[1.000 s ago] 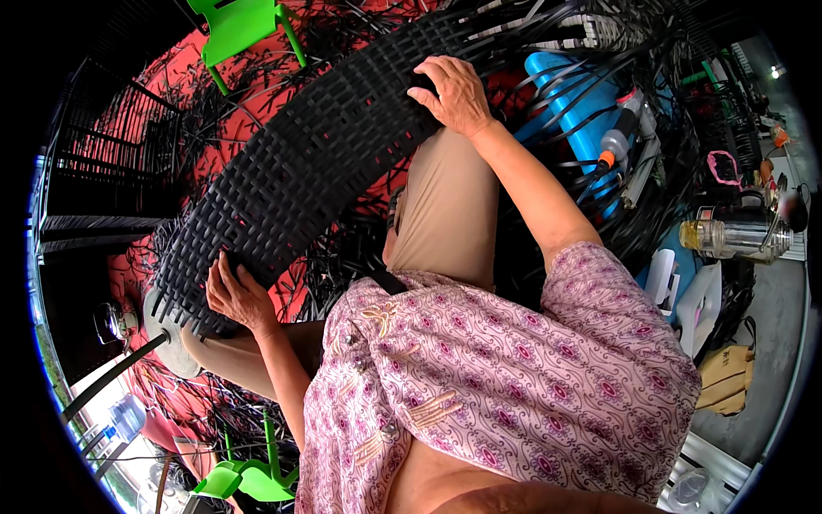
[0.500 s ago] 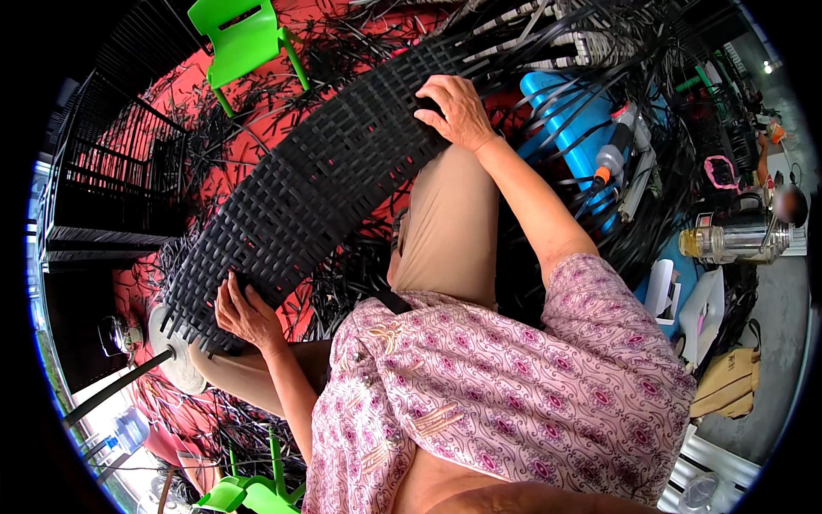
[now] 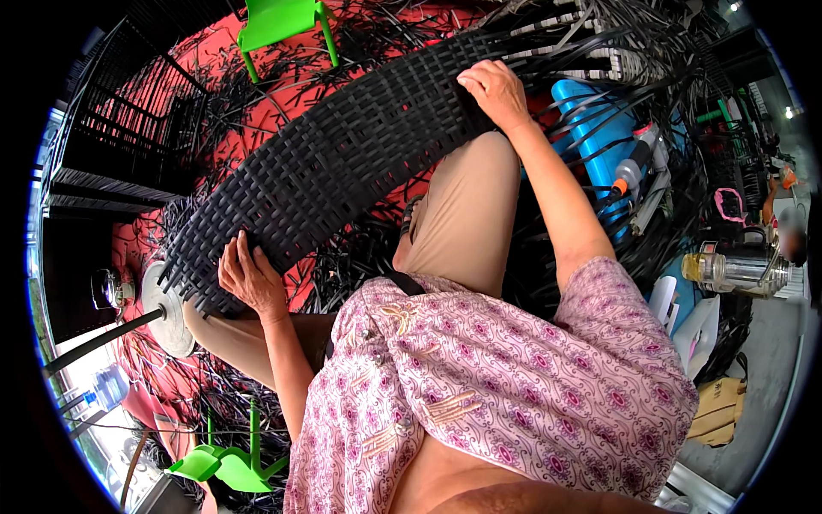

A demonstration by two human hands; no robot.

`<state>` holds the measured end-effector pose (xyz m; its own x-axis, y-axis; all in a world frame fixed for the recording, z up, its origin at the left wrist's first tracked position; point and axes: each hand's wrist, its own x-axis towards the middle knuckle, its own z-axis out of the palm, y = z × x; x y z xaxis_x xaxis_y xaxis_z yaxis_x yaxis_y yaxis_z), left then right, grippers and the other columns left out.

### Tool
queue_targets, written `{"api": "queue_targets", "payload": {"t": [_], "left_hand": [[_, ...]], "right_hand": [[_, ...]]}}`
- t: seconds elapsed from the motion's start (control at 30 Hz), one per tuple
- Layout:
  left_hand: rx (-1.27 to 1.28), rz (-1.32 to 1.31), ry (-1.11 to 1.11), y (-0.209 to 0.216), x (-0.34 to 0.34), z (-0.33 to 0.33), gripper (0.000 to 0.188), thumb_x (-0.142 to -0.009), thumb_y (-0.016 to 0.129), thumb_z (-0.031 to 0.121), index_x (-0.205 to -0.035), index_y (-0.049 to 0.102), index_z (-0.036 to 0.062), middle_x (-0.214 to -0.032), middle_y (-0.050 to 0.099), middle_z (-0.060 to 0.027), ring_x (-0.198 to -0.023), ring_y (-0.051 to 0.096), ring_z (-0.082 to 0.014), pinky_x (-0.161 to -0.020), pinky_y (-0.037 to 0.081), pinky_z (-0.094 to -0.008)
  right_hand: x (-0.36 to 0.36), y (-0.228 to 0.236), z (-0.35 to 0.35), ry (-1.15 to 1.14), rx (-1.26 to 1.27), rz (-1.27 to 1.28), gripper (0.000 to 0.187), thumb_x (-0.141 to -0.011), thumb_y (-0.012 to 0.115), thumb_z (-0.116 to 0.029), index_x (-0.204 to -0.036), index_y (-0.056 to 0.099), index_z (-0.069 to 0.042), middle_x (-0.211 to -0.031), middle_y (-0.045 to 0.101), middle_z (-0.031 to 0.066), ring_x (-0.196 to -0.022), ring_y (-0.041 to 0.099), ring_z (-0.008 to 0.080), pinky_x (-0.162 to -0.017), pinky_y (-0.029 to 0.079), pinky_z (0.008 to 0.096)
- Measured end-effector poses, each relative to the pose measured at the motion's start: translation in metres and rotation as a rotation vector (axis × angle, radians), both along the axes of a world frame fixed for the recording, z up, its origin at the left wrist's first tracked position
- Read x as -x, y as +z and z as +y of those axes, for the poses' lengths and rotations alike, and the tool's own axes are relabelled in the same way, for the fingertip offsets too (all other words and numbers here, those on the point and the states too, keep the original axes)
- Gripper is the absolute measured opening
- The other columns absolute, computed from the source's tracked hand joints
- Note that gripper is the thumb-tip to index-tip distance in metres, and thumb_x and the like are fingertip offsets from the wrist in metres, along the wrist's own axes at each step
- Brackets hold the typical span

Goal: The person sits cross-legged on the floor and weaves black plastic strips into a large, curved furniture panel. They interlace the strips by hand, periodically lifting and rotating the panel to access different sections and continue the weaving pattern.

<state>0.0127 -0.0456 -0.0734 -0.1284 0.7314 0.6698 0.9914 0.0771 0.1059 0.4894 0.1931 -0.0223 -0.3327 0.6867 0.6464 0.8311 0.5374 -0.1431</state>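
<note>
A long curved panel of black woven plastic strips (image 3: 325, 163) stretches from lower left to upper right in front of me, over my bent legs. My left hand (image 3: 253, 281) rests on its near edge at the left end, fingers apart. Toward the right end, my right hand (image 3: 498, 92) has its fingers curled down on the panel; the fingertips' underside is hidden. Loose black strips (image 3: 556, 51) trail off the panel's right end beside that hand.
Black strip scraps litter the red floor (image 3: 270, 111). A green chair (image 3: 278, 24) stands at the far side, another (image 3: 244, 467) at lower left. To the right lie a blue plastic piece (image 3: 591, 120) and a grey tool (image 3: 632, 167). A round grey base with a pole (image 3: 175, 321) stands left.
The view has shifted a little. My right hand has turned, its fingers drawn closer together on the panel. My left hand stays at the near edge, fingers more spread out.
</note>
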Motion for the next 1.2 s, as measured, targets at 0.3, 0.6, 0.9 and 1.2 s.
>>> {"api": "queue_targets", "payload": {"t": [0.3, 0.6, 0.9, 1.2], "left_hand": [[-0.005, -0.007, -0.003, 0.0, -0.002, 0.004, 0.037, -0.099, 0.059, 0.021, -0.134, 0.064, 0.0122, -0.131, 0.061, -0.0079, -0.124, 0.053, -0.026, -0.109, 0.034, -0.0426], [-0.003, -0.015, -0.007, 0.004, 0.002, 0.003, 0.037, -0.098, 0.059, 0.021, -0.134, 0.065, 0.0123, -0.131, 0.061, -0.0082, -0.124, 0.053, -0.027, -0.109, 0.034, -0.0432], [0.056, -0.043, -0.074, 0.03, 0.069, 0.039, 0.035, -0.097, 0.061, 0.02, -0.131, 0.066, 0.0123, -0.129, 0.062, -0.0111, -0.124, 0.054, -0.0282, -0.108, 0.035, -0.042], [0.241, -0.062, -0.117, 0.029, 0.207, 0.034, 0.037, -0.097, 0.059, 0.008, -0.133, 0.059, 0.0098, -0.133, 0.059, -0.0127, -0.126, 0.052, -0.0316, -0.109, 0.038, -0.0425]], "right_hand": [[-0.006, 0.041, 0.019, -0.033, 0.287, -0.077, 0.064, -0.073, 0.084, -0.027, -0.131, 0.058, -0.02, -0.102, 0.068, 0.006, -0.091, 0.069, 0.0298, -0.08, 0.056, 0.042], [-0.011, 0.043, 0.083, 0.132, 0.242, -0.399, 0.097, -0.065, 0.085, -0.037, -0.151, 0.043, -0.021, -0.153, 0.046, 0.0114, -0.143, 0.04, 0.0322, -0.118, 0.031, 0.048], [0.043, 0.079, 0.084, 0.115, 0.481, -0.426, 0.088, -0.059, 0.085, -0.047, -0.135, 0.059, -0.012, -0.117, 0.066, 0.0134, -0.115, 0.062, 0.0319, -0.102, 0.048, 0.0456], [0.12, 0.072, -0.029, 0.23, 0.356, -0.286, 0.086, -0.063, 0.088, -0.044, -0.131, 0.051, -0.007, -0.093, 0.068, 0.0162, -0.091, 0.065, 0.0362, -0.088, 0.047, 0.0463]]}}
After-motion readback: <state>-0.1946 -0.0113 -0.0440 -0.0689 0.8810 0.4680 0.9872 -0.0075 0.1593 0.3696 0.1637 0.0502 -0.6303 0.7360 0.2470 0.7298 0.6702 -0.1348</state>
